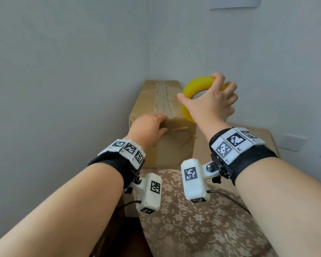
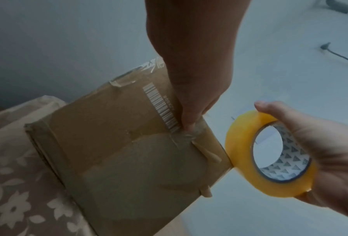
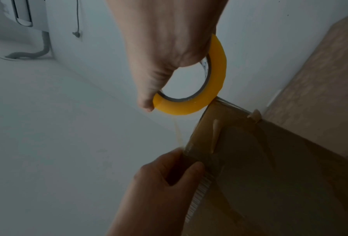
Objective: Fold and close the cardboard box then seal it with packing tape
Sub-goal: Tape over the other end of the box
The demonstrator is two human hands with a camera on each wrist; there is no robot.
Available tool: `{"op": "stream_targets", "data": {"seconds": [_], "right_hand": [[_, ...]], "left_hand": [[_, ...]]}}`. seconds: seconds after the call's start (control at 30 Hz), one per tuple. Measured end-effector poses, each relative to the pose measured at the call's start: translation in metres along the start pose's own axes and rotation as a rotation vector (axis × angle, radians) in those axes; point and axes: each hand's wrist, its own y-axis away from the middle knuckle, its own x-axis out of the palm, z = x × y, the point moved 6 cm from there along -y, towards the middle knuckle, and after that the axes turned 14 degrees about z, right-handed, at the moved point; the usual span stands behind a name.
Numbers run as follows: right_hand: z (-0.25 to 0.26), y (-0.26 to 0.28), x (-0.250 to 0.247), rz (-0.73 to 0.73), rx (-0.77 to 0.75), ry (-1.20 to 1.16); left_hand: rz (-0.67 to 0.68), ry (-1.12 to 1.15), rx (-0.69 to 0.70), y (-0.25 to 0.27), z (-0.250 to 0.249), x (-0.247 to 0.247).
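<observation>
- Your left hand [image 1: 149,127] is resting on the near top edge of the cardboard box [image 1: 174,145], fingers lying over the top and the thumb [image 2: 187,121] pressing against the near face, beside a printed barcode [image 2: 161,108].
- Your right hand [image 1: 209,102] is gripping the yellow roll of packing tape [image 1: 196,85], thumb on one side of the ring and curled fingers on the other, holding it in the air just beside the box's right top edge.
- A thin strip of tape [image 3: 178,132] is running from the roll down to the box corner by your left hand.
- The box is sitting closed on a surface covered by a flowered cloth [image 1: 202,229], pushed into the corner of the walls, with older tape along its top seam [image 1: 163,97].
- A second cardboard piece [image 1: 267,138] is lying to the right of the box.
</observation>
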Motion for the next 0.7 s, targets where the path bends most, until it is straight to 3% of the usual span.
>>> {"op": "stream_targets", "data": {"seconds": [0.23,0.47,0.7], "right_hand": [[-0.026,-0.005,-0.015,0.045,0.018,0.196],[-0.038,-0.003,-0.009,0.069,0.087,0.169],[-0.044,0.004,-0.004,0.055,0.095,0.158]], "left_hand": [[0.050,-0.007,-0.027,0.002,0.004,-0.005],[0.056,0.016,-0.053,0.002,0.004,-0.004],[0.135,-0.145,-0.047,-0.006,-0.007,0.001]]}}
